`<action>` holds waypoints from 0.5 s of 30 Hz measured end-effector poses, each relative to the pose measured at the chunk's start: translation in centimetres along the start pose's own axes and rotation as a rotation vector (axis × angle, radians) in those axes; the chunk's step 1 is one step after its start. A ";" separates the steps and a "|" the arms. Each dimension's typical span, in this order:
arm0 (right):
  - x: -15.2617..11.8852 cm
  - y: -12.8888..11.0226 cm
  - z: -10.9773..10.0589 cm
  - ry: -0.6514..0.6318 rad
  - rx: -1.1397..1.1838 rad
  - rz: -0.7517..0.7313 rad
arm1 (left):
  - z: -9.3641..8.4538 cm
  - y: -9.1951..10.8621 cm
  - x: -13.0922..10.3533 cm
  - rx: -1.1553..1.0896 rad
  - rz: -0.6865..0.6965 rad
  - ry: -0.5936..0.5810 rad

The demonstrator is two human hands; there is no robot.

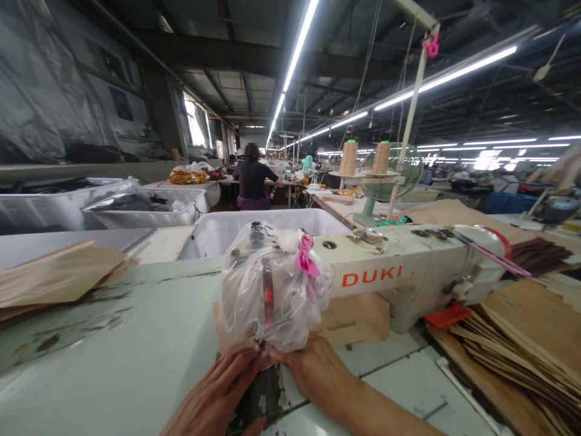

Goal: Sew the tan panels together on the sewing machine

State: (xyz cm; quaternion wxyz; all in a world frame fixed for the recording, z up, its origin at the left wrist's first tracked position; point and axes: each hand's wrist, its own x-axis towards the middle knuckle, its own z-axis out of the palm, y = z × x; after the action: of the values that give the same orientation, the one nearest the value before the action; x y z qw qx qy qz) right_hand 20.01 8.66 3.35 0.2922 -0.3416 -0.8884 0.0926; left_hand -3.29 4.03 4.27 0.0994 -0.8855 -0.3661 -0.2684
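A white sewing machine [313, 278] marked DUKI stands on a pale green table, its head wrapped in clear plastic with a pink ribbon. Beneath the machine arm lies a tan fabric piece [358, 318] with a small slit. My left hand [222, 381] lies flat at the needle area, fingers stretched forward against the fabric's near edge. Close by on the right, my right hand [318, 366] rests on the fabric beside the presser foot, its fingertips partly hidden by the plastic.
Stacked tan pieces [512, 351] lie at the right, with a red object [448, 315] on them. More tan pieces [59, 272] are at the left. Behind the machine are a white bin [213, 233], thread cones [348, 158], a green fan and a seated person [252, 181].
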 end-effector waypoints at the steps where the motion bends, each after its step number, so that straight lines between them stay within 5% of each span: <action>1: 0.0 0.1 0.1 0.004 0.004 0.001 | 0.0 0.0 0.1 -0.005 -0.003 0.005; 15: 0.0 -0.2 0.2 -0.023 -0.058 -0.005 | -0.2 0.0 0.3 0.092 0.074 0.033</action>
State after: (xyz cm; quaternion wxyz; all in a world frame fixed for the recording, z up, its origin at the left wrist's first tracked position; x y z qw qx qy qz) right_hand 19.81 8.52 3.25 0.2723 -0.3466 -0.8949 0.0701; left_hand -3.18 4.13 4.61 0.1557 -0.8884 -0.3433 -0.2618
